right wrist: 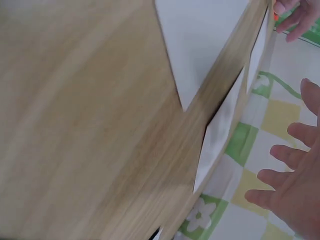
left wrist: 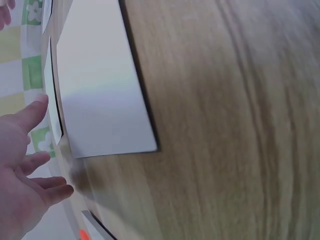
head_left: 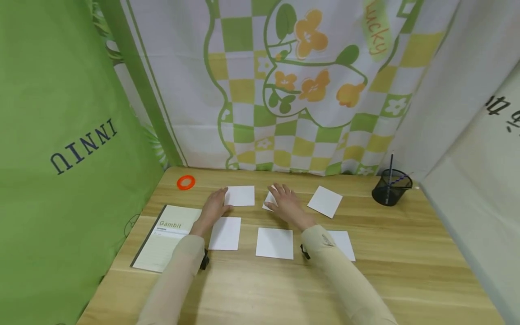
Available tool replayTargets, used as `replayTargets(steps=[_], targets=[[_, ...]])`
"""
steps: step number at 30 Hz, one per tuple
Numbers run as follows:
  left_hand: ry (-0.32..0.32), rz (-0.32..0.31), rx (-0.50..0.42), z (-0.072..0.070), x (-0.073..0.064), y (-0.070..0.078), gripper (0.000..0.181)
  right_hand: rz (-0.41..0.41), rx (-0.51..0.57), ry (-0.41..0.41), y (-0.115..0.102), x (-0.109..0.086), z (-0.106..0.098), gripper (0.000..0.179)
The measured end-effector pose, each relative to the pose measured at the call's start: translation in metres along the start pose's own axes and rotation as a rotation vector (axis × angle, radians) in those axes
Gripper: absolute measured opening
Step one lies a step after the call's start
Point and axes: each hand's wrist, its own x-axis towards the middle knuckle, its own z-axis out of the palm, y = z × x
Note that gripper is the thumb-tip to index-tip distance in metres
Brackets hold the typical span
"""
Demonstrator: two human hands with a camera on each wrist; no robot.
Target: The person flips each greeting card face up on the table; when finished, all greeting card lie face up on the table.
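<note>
Several white square cards lie flat on the wooden table in two rows. My left hand is at the left edge of the back-left card; in the left wrist view its fingers look loosely extended and hold nothing. Over the back-middle card is my right hand, partly hiding it. The right wrist view shows that hand with fingers spread and nothing held. The front row has a left card, a middle card and a right card, the last partly behind my right sleeve.
A tilted white card lies at the back right. A notebook lies left, partly behind my left sleeve. An orange ring lies at the back left. A black mesh pen holder stands back right. Curtains hang behind the table.
</note>
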Motion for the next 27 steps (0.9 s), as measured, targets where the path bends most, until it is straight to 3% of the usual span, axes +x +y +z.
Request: replayTargets(steps=[7,19,27], targets=[[-0.015,-0.039,0.028,0.006,0.004,-0.002,0.067,-0.012,0.082,-0.042,-0.015,0.019,0.006,0.058],[-0.026,-0.071,0.021,0.015,0.006,-0.003,0.063,-0.029,0.058,-0.061,-0.022,0.037,0.029,0.061],[-0.029,-0.053,0.033,0.010,0.012,-0.003,0.059,-0.031,-0.015,-0.087,-0.027,0.046,0.033,0.068]])
